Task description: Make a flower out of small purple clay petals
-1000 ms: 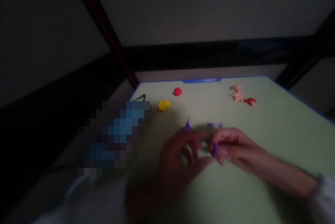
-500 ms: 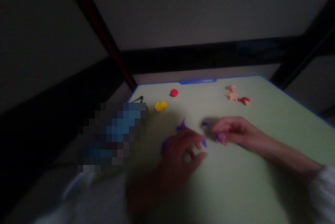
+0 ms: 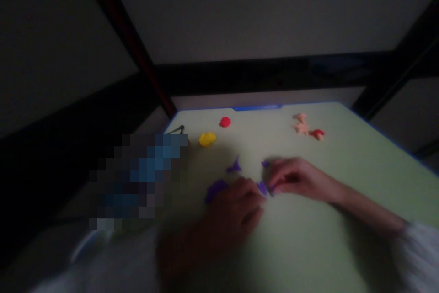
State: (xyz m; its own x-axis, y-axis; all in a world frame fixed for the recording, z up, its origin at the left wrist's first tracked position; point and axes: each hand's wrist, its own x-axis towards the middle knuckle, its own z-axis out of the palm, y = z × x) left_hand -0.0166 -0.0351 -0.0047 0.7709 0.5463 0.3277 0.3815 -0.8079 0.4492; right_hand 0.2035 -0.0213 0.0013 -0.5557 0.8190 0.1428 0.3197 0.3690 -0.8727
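Observation:
My left hand (image 3: 236,206) rests low over the table with curled fingers, its fingertips against a small purple clay piece (image 3: 262,188). Between the thumb and fingers of my right hand (image 3: 297,179), a smaller purple bit (image 3: 272,190) is pinched close beside that piece. Just beyond the right fingertips lies another purple scrap (image 3: 265,164). A pointed purple piece (image 3: 235,165) lies above my left knuckles. The larger purple lump (image 3: 216,190) is partly covered by my left hand. Blur and dim light hide the finer finger contacts.
On the pale table (image 3: 308,247) lie a yellow lump (image 3: 207,139) and a red lump (image 3: 225,121). Peach-coloured shapes (image 3: 301,128) and a red-topped mushroom shape (image 3: 318,134) sit at the far right. A pixelated area (image 3: 147,174) covers the left side.
My right hand has moved left and slightly down, bringing its purple bit beside the piece at my left fingertips. My left fingers have curled closer together, uncovering more of the purple lump.

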